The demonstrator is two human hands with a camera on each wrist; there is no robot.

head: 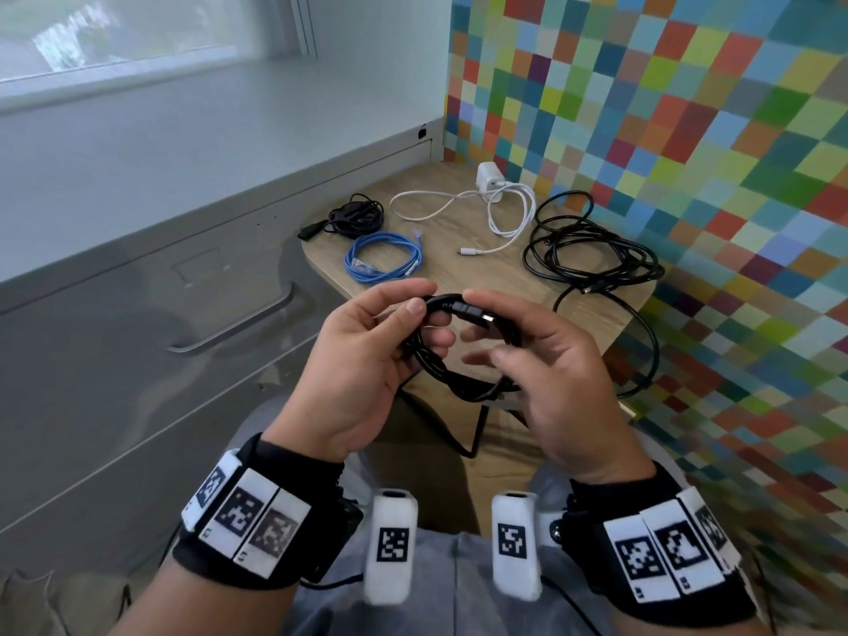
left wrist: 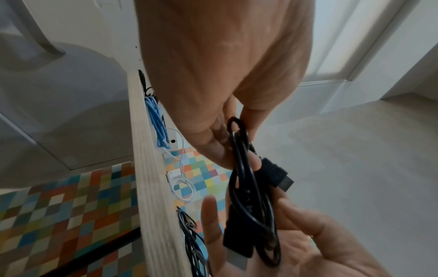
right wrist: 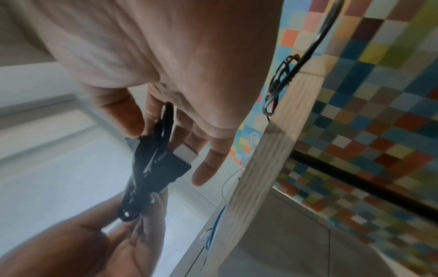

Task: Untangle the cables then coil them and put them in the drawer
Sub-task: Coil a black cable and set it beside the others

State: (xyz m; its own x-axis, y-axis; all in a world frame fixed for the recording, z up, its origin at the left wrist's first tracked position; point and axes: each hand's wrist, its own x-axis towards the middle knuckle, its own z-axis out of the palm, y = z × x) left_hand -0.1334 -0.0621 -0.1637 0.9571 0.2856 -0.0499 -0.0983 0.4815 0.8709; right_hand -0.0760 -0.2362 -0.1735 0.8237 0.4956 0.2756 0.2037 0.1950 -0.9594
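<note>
Between both hands [head: 367,355], coiled black cable [head: 459,360]

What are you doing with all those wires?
A person is winding a black cable into a small coil, holding it up with both hands: the left hand grips one side and the right hand pinches the other. On the little wooden table lie a blue cable and a small black bundle, both coiled, plus a loose white charger cable and a big messy black cable. The drawer beside it is closed.

No readable text, only square black-and-white coded markers on the wristbands [head: 248,521], no brands or numbers
</note>
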